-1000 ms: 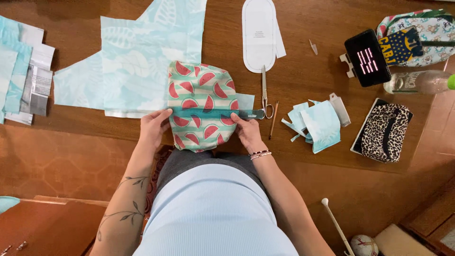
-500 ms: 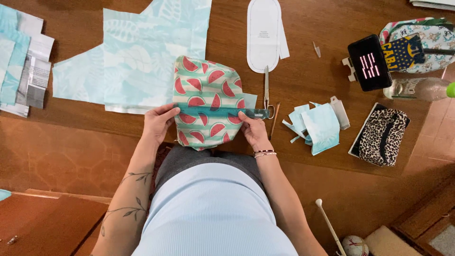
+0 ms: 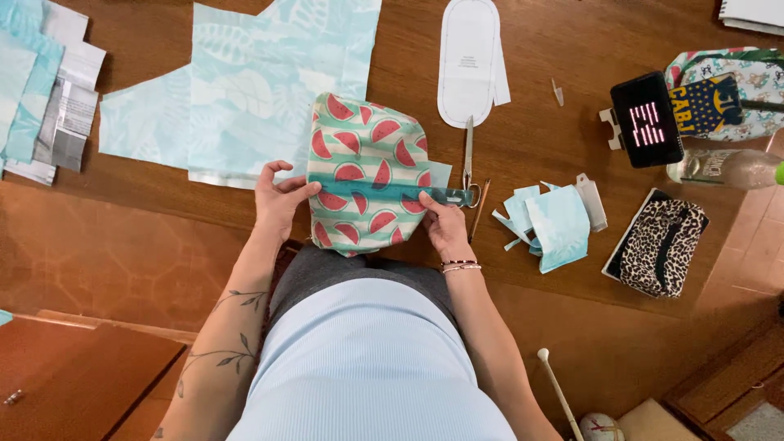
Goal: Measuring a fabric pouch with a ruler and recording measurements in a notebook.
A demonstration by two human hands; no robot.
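Home sewing table: cut fabric (image 3: 245,90), paper pattern (image 3: 468,57), scissors (image 3: 469,163).

Far left, pale blue leaf-print fabric (image 3: 245,90); right, a leopard-print pouch (image 3: 660,248), phone (image 3: 647,119), white paper pattern (image 3: 468,59).

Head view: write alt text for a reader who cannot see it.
Seen from above, a person's left hand and right hand press a teal zipper strip across a watermelon-print fabric piece on a wooden table. Pale blue leaf-print fabric, scissors and a leopard-print pouch lie around it.
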